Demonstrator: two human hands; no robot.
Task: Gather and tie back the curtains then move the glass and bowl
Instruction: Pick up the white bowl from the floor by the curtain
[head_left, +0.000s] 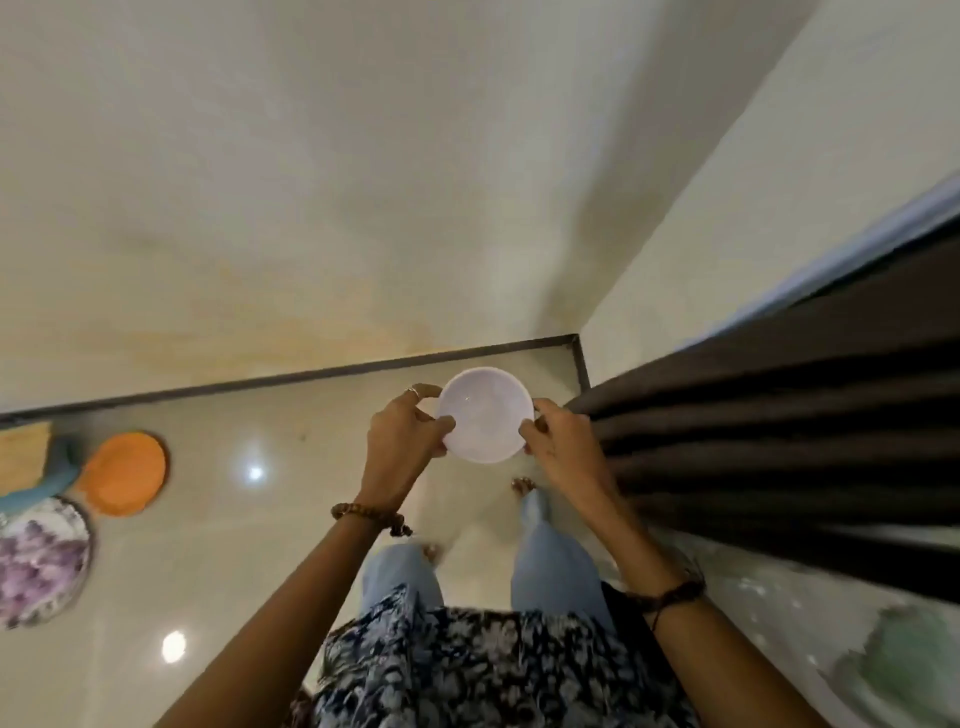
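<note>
A pale white bowl (485, 414) is held level in front of me, its open side facing up, above the floor near the room's corner. My left hand (402, 439) grips its left rim with thumb and fingers. My right hand (558, 441) grips its right rim. A dark brown pleated curtain (779, 426) hangs at the right, close beside my right hand. No glass is in view.
An orange plate (123, 473), a purple-flowered plate (41, 561) and a blue and wooden object (31, 462) lie on the glossy tiled floor at the left. A greenish blurred object (909, 670) sits bottom right. The wall's dark skirting (291, 376) runs behind the bowl.
</note>
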